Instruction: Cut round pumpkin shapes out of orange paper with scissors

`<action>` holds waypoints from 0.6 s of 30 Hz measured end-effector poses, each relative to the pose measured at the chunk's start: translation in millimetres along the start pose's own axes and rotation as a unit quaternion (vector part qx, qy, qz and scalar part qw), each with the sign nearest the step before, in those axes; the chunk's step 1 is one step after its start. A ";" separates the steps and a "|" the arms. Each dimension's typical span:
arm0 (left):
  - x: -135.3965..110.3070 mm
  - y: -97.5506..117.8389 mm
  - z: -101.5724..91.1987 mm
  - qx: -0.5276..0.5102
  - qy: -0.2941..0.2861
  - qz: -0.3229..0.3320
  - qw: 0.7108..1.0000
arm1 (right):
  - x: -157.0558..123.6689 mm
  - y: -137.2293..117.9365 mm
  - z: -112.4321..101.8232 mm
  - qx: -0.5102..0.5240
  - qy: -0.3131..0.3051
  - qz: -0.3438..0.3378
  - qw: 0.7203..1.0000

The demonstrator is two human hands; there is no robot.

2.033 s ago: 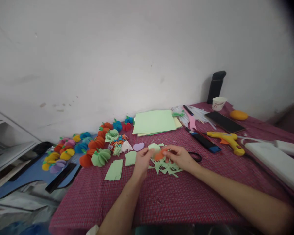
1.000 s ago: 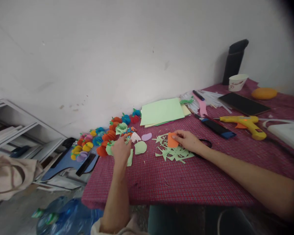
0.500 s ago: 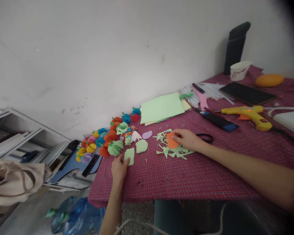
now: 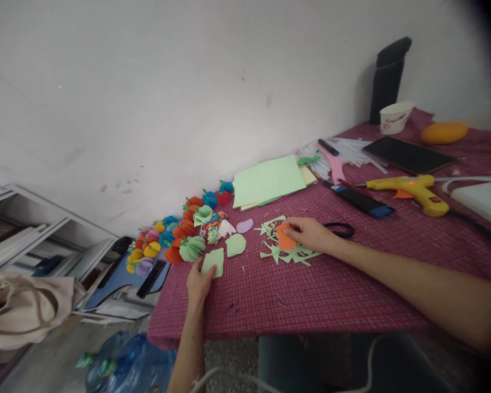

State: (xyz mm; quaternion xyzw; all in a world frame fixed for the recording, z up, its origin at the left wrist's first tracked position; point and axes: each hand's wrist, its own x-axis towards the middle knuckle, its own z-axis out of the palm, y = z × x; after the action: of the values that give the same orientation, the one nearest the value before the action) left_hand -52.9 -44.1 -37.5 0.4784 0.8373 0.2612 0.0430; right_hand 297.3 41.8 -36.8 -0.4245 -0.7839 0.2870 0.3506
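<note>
Between the thumb and fingers of my left hand (image 4: 199,281) are light green paper pieces (image 4: 213,262), stacked, near the table's left side. My right hand (image 4: 309,233) pinches an orange paper piece (image 4: 285,238) above a heap of light green paper scraps (image 4: 288,252). Between the hands lie a rounded light green paper cutout (image 4: 235,245) and a lilac one (image 4: 244,225). Beside my left hand stands a light green paper pumpkin (image 4: 192,249), among several orange, blue and red ones. Black scissor handles (image 4: 339,230) show partly behind my right wrist.
Light green sheets (image 4: 268,183) lie against the wall. On the right are a yellow glue gun (image 4: 419,188), a black and blue cutter (image 4: 364,202), a phone (image 4: 409,155) and a paper cup (image 4: 396,118). Water bottles (image 4: 126,363) sit on the floor below the table's left edge.
The light green pieces in my left hand are now drawn up over the fingers and slightly fanned. My right hand keeps the orange piece in nearly the same place.
</note>
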 end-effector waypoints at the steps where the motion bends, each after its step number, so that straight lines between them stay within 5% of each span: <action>1: -0.7 -0.2 0.9 -0.021 0.002 0.000 1.000 | 0.0 -0.1 0.0 -0.002 -0.002 -0.001 1.000; 7: -8.7 -2.4 -1.1 -0.115 0.054 0.015 0.992 | -0.1 -1.4 -0.8 0.008 -0.005 -0.005 1.000; 12: -16.8 3.6 -20.9 -0.226 0.124 -0.025 0.966 | 1.9 -4.5 -4.6 0.041 0.025 0.001 0.999; 15: -25.0 25.0 -32.0 -0.374 0.090 -0.022 0.923 | 4.1 -8.0 -8.0 0.095 0.038 0.013 0.995; 18: -33.2 61.6 -26.8 -0.482 -0.017 -0.032 0.875 | 4.5 -13.8 -12.3 0.223 0.018 0.066 0.972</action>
State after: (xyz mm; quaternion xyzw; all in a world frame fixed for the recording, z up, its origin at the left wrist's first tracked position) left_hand 4.3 -57.1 9.1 0.3760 0.6214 0.6229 0.2908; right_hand 298.9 41.0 -17.8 -0.3916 -0.6636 0.4695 0.4310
